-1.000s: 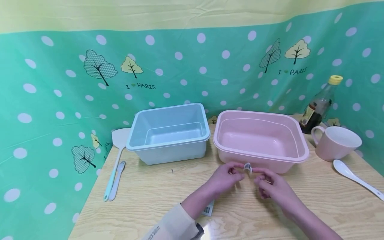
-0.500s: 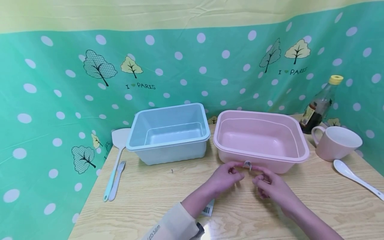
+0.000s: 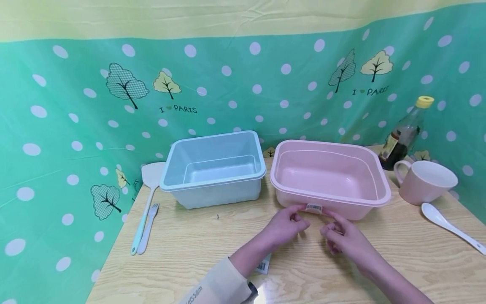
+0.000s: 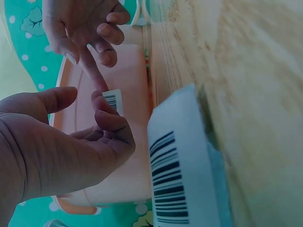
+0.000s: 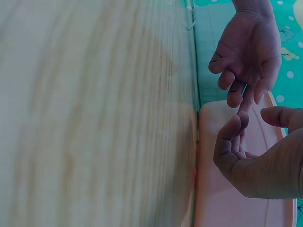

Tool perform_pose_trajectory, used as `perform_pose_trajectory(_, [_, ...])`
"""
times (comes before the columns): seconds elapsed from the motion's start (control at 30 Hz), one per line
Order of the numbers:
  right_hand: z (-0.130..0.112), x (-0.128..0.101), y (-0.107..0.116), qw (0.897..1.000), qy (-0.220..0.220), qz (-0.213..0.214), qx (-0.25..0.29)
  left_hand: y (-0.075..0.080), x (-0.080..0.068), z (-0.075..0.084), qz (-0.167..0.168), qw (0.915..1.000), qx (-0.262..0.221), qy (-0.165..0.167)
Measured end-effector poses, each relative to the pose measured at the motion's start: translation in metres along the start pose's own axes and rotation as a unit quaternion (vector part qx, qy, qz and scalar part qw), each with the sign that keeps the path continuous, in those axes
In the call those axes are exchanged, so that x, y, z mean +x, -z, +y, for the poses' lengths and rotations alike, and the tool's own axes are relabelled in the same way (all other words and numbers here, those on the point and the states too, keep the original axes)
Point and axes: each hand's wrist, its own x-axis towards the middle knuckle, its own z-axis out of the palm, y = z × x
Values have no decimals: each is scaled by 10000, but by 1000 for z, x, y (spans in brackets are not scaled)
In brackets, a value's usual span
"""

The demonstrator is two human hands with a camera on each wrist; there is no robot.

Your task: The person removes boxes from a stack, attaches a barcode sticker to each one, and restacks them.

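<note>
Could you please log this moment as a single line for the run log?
left hand and right hand: fingertips press barcode sticker | sticker flat against pink tub front wall | blue tub beside
</note>
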Motion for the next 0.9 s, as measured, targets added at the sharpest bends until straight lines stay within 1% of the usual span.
perform_pose_trajectory(0.2, [0, 0, 0, 9999, 5, -43, 94, -1, -3, 2, -44, 9995, 297, -127])
perform_pose_trajectory(0.47, [0, -1, -1, 9998, -55, -108, 131, -4, -7, 6, 173, 9977, 653, -100])
perform_pose_trajectory(0.57, [0, 0, -1, 9999, -50, -105, 114, -4, -7, 7, 148, 9969, 763, -142])
perform_pose_trajectory(0.73, [0, -1, 0, 9996, -6, -195, 196, -6, -5, 6, -51, 9972, 726, -186])
perform_pose_trajectory(0.9, [1, -2, 1, 9993, -71, -260, 265, -7, -5, 5, -122, 9978, 636, -116])
